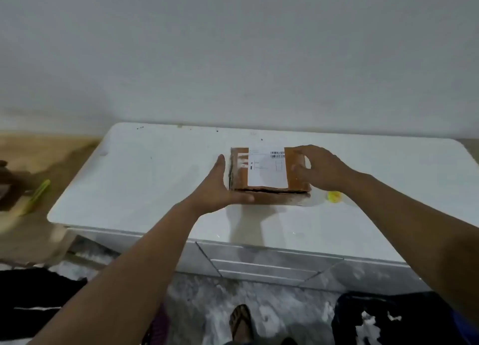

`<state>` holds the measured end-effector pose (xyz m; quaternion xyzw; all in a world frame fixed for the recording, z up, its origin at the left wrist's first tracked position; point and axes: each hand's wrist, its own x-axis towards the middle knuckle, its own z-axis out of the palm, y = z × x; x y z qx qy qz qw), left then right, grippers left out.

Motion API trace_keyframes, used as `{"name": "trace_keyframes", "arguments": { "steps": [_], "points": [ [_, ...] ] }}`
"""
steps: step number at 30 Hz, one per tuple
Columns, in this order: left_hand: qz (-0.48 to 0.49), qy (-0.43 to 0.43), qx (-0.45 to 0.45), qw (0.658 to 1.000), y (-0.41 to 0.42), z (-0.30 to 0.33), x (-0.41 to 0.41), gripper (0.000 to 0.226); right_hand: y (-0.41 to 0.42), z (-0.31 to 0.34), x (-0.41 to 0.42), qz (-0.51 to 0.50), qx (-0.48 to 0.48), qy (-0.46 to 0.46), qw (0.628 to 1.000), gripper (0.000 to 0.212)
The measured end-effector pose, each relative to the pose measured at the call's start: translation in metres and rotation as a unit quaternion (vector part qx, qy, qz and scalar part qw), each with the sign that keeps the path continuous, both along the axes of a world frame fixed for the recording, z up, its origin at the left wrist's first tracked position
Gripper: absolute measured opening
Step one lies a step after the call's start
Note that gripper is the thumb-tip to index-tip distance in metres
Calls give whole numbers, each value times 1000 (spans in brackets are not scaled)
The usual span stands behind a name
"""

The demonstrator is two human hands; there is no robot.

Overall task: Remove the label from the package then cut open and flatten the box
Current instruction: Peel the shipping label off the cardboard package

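Head view showed a glossy white tabletop [145,179] pushed against a plain pale wall [233,46], with drawer fronts below its near edge and a mottled grey floor [207,308] underneath. Off beyond the left hand lay a tan surface with a green stick-like object [39,194], too blurred to identify. A sandalled foot [241,321] stood on the floor, dark cloth heaps either side of it.

A flat brown cardboard box [269,189] sat on the tabletop between the two hands. A white label [267,167] with barcodes was stuck on its top face, just inside the right hand's fingertips.

Left hand [220,189] was flat against the box's left side, fingers straight and together, thumb laid along the near bottom edge. Right hand [318,168] rested on the box's right end, fingers curled over the top and thumb down the side, gripping it. Just behind the right hand's wrist, a small yellow item [333,196] lay on the tabletop, apart from the box.
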<state>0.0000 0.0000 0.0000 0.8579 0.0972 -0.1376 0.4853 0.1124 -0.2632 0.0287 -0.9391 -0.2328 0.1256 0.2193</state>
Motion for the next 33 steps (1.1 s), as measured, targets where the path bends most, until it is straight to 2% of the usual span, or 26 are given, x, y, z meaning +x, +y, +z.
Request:
{"name": "trace_keyframes", "arguments": {
  "steps": [5, 8, 12, 17, 21, 25, 27, 30, 33],
  "points": [
    [-8, 0, -48, 999, 7, -19, 17, 150, 31, -5, 19, -4, 2, 27, 1000, 58],
    [-33, -36, -41, 998, 6, -26, 21, 140, 47, -12, 27, -3, 10, 26, 1000, 56],
    [-48, -53, -21, 997, 4, -39, 29, 147, 63, -23, 43, 13, -16, 30, 999, 56],
    [-47, -90, 29, 994, 1, -43, 31, 129, 77, -30, 64, 20, -60, 48, 997, 55],
    [-45, -109, 49, 992, 0, -46, 35, 123, 86, -32, 78, 24, -80, 85, 993, 52],
    [-44, -123, 64, 989, 0, -50, 35, 125, 92, -32, 87, 17, -31, 144, 989, 46],
    [-47, -132, 66, 988, 1, -51, 35, 124, 94, -33, 92, -4, 12, 161, 987, 37],
    [-52, -133, 99, 985, 2, -52, 36, 124, 96, -35, 96, -41, 78, 148, 985, 16],
    [-63, -116, 194, 972, 4, -51, 37, 124, 96, -43, 96, -49, 96, 103, 989, 14]
  ]
}}
